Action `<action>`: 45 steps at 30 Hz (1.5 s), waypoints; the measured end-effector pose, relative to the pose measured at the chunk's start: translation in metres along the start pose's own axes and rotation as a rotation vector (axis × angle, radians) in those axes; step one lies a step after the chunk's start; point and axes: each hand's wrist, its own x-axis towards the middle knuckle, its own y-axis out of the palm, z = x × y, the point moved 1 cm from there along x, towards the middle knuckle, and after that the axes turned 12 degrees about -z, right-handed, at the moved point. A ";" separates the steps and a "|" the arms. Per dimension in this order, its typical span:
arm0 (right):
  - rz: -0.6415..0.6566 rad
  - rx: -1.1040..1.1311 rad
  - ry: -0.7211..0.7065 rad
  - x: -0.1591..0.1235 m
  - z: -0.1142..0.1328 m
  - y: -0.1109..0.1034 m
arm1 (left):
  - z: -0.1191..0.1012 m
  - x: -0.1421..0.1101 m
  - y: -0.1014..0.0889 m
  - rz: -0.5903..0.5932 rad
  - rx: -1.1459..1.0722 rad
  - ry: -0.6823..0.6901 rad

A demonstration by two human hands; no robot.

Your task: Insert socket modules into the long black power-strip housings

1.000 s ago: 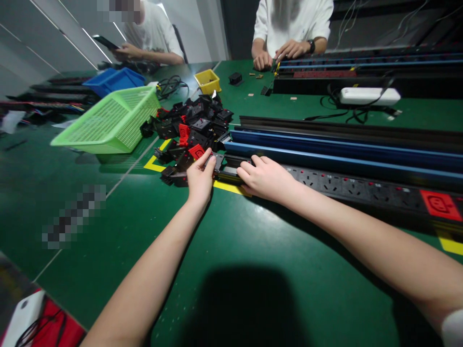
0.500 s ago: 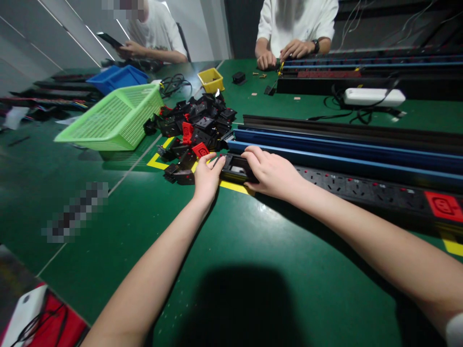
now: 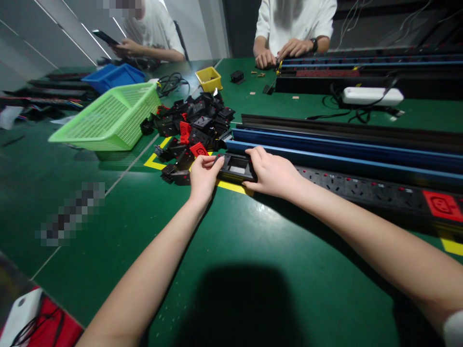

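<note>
The person's left hand [image 3: 202, 176] pinches the left end of a black frame [image 3: 237, 178], thumb on top and fingers curled behind. The right hand [image 3: 273, 173] grasps across the frame's right end, thumb at the near edge and fingers over the far one. Whether it also bears on the socket strip [image 3: 356, 189] is hidden beneath the palm.

The frame lies between the 2 hands, in line with the strip, its rectangular window facing up and a pale patch showing through. Yellow tape [image 3: 235, 187] runs along its near side on the green table [image 3: 253, 250]. Behind it stretch 2 blue rails [image 3: 347, 166]; the strip carries 1 red socket [image 3: 442, 205] toward its right end. A pile [image 3: 202, 120] of loose black and red modules sits just beyond the left hand, near a green basket [image 3: 135, 123].

The step in hand appears to be a 2-handed steadying of the frame against the strip's line. Whether the 2 are joined cannot be told. As a judgement, the next move calls for both ends to sit level and straight, with even pressure and the fingertips clear of the window's edges.
</note>
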 end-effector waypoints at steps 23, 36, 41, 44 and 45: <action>-0.042 0.107 -0.242 0.002 -0.002 0.004 | -0.014 -0.022 0.009 0.194 -0.007 0.087; 0.008 0.059 -0.262 0.010 0.002 0.000 | -0.010 -0.023 0.007 0.098 0.018 0.096; -0.009 0.059 -0.322 0.005 0.001 0.001 | -0.006 -0.024 0.005 -0.006 -0.072 0.038; 0.004 0.029 -0.394 0.003 0.000 0.004 | -0.003 -0.018 0.004 -0.063 -0.150 -0.017; 0.005 0.018 -0.401 0.003 0.000 0.005 | -0.003 -0.017 0.004 -0.071 -0.170 -0.029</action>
